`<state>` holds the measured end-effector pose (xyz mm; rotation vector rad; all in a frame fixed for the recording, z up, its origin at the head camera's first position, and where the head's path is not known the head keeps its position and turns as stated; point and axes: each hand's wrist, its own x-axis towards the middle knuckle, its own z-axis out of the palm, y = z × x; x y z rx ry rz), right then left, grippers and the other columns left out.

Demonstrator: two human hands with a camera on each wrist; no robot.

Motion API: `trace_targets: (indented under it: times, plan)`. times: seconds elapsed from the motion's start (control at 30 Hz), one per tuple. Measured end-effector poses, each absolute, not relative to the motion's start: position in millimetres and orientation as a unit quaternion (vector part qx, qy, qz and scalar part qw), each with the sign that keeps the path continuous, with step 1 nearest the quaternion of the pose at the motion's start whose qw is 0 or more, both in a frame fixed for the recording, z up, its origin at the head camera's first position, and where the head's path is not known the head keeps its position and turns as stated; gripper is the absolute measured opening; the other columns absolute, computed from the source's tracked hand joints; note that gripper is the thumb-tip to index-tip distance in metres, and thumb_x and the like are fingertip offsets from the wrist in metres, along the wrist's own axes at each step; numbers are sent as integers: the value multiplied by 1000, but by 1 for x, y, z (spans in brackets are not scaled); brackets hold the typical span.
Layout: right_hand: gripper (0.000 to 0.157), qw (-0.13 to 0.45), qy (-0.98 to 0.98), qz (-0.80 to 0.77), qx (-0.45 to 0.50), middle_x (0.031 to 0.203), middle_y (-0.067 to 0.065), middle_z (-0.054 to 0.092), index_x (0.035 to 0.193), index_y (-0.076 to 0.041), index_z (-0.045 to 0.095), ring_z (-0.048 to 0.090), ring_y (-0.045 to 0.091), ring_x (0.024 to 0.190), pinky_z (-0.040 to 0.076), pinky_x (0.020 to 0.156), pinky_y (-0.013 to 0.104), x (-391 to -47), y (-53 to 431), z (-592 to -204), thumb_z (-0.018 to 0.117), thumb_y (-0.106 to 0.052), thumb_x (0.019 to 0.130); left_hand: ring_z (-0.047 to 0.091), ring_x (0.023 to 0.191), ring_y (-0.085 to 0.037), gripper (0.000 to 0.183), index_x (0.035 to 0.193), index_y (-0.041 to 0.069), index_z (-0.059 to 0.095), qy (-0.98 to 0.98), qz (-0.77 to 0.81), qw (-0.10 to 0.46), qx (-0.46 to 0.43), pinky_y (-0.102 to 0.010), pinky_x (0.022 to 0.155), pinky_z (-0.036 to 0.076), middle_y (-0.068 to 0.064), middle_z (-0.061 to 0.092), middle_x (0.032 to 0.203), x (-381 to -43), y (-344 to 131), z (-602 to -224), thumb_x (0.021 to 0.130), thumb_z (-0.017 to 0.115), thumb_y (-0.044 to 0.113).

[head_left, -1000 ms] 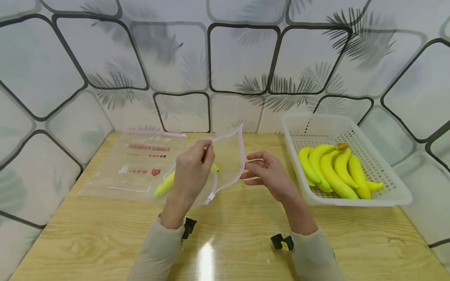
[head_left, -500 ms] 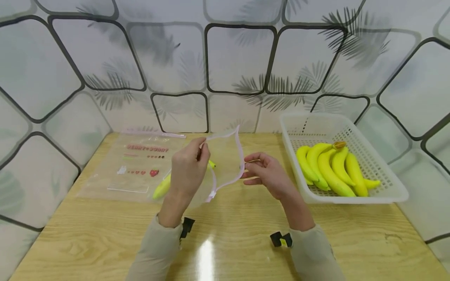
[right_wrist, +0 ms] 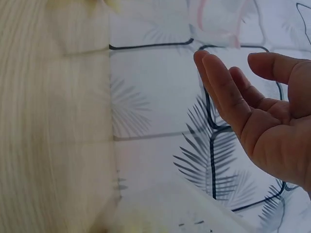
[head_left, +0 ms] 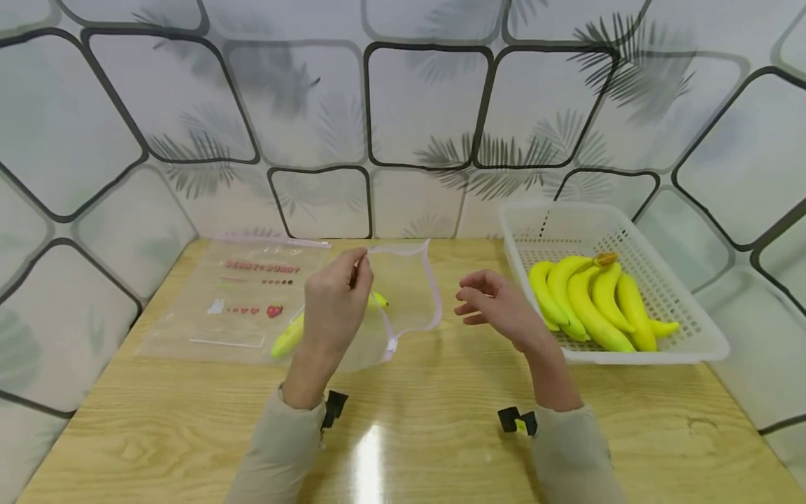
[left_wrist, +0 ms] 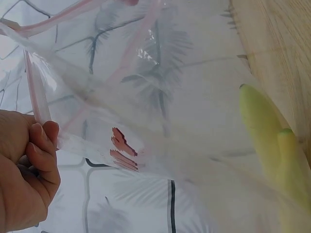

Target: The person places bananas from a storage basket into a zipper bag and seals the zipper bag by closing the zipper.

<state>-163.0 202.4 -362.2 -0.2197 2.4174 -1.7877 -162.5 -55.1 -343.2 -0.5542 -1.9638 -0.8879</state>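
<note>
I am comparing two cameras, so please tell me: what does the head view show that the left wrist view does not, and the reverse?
Only the head view: the white basket and its bananas.
Only the left wrist view: the left hand from its inner side, with curled fingertips.
Both: that hand gripping the clear bag, a banana through plastic, wooden table, patterned wall.

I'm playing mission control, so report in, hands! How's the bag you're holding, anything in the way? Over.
Left hand gripping the bag. Right hand empty, not touching it. Bag open, banana showing through. Nothing seen blocking the opening.
</note>
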Motion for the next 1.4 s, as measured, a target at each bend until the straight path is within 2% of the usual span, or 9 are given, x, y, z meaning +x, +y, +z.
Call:
trace_targets:
  times: [0.13, 0.3, 0.37, 0.47, 0.57, 0.7, 0.97, 1.23, 1.4]
  plan:
    - [31, -11, 847, -530, -34, 108, 21, 64, 123, 3, 56, 70, 26, 90, 59, 75, 35, -158, 224, -353, 54, -21, 103, 41, 46, -11, 13, 95, -12, 70, -793, -359, 439, -224, -24, 43, 36, -12, 62, 62, -162, -56, -342, 89, 59, -8]
    - [35, -109, 892, -437, 34, 109, 20, 63, 123, 1, 58, 65, 28, 92, 54, 72, 28, -153, 252, -346, 51, -26, 103, 43, 47, -13, 12, 95, -12, 70, -792, -359, 441, -224, -25, 44, 39, -13, 64, 64, -160, -58, -342, 89, 61, -9]
    - [37, -148, 903, -397, 74, 110, 21, 63, 122, 2, 59, 63, 32, 95, 52, 75, 33, -152, 265, -346, 49, -26, 102, 44, 47, -13, 11, 94, -12, 70, -791, -358, 442, -225, -26, 44, 40, -14, 65, 65, -160, -58, -342, 88, 61, -9]
    - [42, -177, 909, -343, 155, 120, 24, 61, 127, 3, 57, 57, 40, 106, 47, 85, 49, -148, 289, -348, 45, -27, 100, 47, 48, -14, 11, 94, -12, 70, -791, -357, 444, -226, -27, 44, 42, -14, 65, 66, -159, -59, -341, 88, 61, -9]
    - [51, -165, 908, -309, 229, 135, 31, 49, 139, 6, 48, 45, 48, 122, 40, 95, 61, -146, 317, -354, 44, -25, 98, 48, 49, -15, 10, 94, -11, 70, -789, -356, 445, -228, -28, 45, 43, -14, 65, 67, -159, -58, -341, 88, 62, -9]
    - [64, -113, 911, -282, 280, 142, 40, 32, 148, 9, 31, 29, 58, 129, 33, 97, 67, -143, 350, -362, 43, -26, 96, 50, 49, -16, 10, 93, -12, 70, -789, -357, 446, -229, -29, 45, 44, -15, 66, 67, -159, -59, -342, 87, 62, -10]
    - [73, 33, 949, -196, 246, 134, 41, 41, 143, 15, 30, 45, 59, 113, 43, 81, 64, -136, 376, -372, 41, -39, 95, 49, 48, -15, 10, 94, -12, 69, -791, -361, 437, -229, -27, 44, 43, -15, 65, 67, -158, -57, -343, 88, 62, -10]
    - [85, 59, 946, -194, 253, 128, 45, 39, 143, 19, 17, 36, 66, 114, 39, 85, 68, -135, 378, -372, 40, -48, 97, 49, 48, -16, 10, 94, -12, 70, -788, -361, 441, -234, -27, 45, 43, -15, 65, 66, -158, -54, -342, 88, 62, -10]
    - [92, 59, 948, -193, 247, 126, 47, 35, 139, 24, 22, 39, 63, 113, 42, 83, 67, -136, 379, -372, 40, -56, 97, 49, 48, -16, 10, 94, -12, 70, -789, -360, 440, -233, -27, 44, 43, -15, 65, 66, -157, -54, -342, 88, 62, -10]
